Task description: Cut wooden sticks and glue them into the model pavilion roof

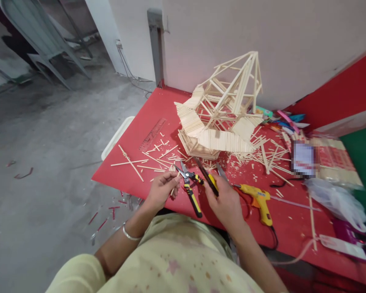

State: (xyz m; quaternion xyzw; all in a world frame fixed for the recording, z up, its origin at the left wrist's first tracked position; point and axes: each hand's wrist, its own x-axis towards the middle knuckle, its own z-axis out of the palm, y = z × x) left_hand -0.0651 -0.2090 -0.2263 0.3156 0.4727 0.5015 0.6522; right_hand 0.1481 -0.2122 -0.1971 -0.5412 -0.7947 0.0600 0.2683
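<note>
My left hand [164, 188] is closed in a pinch on a short thin wooden stick [172, 190] above the near edge of the red table. My right hand [227, 199] is wrapped round a black-and-yellow utility knife [208, 176], its front end pointing away to the upper left. Between my hands, pruning shears [191, 197] with black-and-yellow handles lie on the table, their jaws apart beside my left fingertips. Beyond them stands a model [228, 140] built of wooden sticks, with a slatted skirt and a pointed open frame on top. Scissors [222, 172] show partly behind my right hand.
On the red table [122, 179], loose sticks [158, 165] and shavings are scattered around the model. A yellow glue gun [260, 200] lies right of my right hand. Further right are a plastic bag [335, 203] and packs of sticks [338, 158]. A clear ruler [152, 133] lies left.
</note>
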